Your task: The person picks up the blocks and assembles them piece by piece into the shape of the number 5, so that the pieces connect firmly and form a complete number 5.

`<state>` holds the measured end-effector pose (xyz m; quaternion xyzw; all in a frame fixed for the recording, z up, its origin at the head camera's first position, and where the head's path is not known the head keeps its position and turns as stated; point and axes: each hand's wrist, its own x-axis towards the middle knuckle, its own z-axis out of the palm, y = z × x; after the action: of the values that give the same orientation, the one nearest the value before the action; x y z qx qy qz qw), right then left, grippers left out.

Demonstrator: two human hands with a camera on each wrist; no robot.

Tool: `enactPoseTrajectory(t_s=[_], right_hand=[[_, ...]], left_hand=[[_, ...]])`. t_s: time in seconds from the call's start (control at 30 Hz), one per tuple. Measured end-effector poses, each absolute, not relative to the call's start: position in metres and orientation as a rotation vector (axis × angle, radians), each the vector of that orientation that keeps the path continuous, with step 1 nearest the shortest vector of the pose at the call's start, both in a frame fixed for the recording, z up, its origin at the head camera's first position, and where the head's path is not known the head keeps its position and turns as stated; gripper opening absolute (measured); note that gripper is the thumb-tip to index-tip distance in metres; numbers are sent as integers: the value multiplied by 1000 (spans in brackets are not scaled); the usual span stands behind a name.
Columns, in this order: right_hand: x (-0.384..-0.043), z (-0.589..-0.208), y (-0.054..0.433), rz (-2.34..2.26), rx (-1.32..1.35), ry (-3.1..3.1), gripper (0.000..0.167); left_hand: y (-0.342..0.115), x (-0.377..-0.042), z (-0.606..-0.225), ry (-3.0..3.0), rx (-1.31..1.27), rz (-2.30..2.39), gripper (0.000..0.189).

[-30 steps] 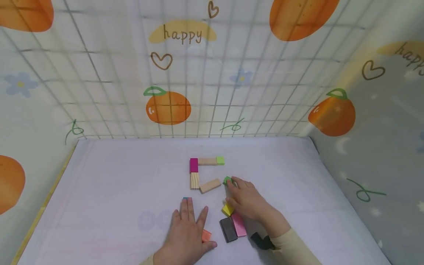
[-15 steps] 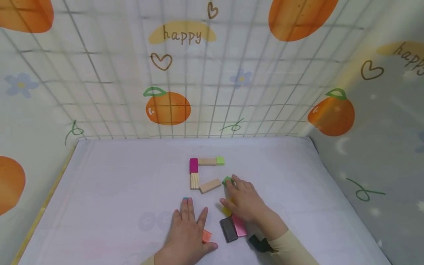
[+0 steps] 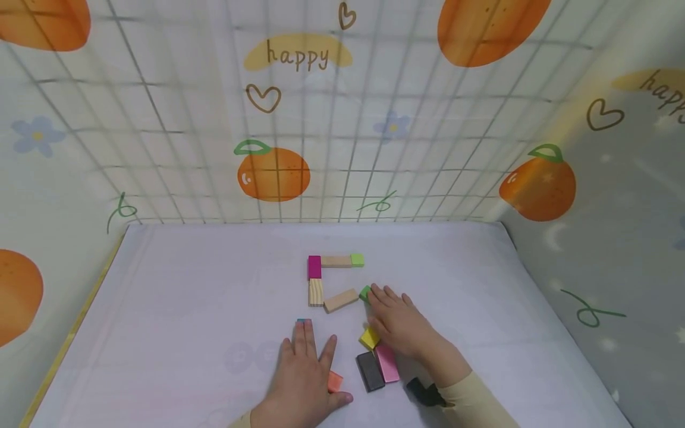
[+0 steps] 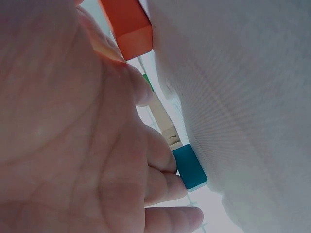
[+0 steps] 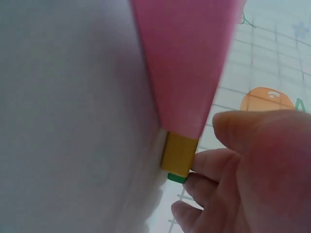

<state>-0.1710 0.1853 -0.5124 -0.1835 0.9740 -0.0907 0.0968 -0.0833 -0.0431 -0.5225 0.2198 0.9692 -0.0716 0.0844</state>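
Head view: green block (image 3: pixel 365 293) beside right hand (image 3: pixel 402 323).

Counts, head view. Bare-wood blocks (image 3: pixel 336 261): 3. Lime block (image 3: pixel 357 260): 1. Green block (image 3: pixel 365 293): 1. Magenta block (image 3: pixel 314 267): 1. Teal block (image 4: pixel 190 166): 1. Yellow block (image 3: pixel 369 338): 1. Pink block (image 3: pixel 387 363): 1. Black block (image 3: pixel 370 371): 1. Orange block (image 3: pixel 335 381): 1. Blocks in sight, all colours: 11. Hands (image 3: pixel 305 377): 2, one left, one right. Printed oranges (image 3: pixel 274 175) on the walls: 5, partials included.
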Motion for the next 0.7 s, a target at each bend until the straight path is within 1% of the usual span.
enactPoseTrajectory(t_s=[0.4, 0.7], right_hand=[[-165, -511, 179, -302, -551, 2878, 62], [-157, -507, 186, -280, -550, 2920, 61]], left_hand=[[-44, -83, -524, 2895, 660, -213, 106], [-44, -84, -522, 2858, 647, -240, 107]])
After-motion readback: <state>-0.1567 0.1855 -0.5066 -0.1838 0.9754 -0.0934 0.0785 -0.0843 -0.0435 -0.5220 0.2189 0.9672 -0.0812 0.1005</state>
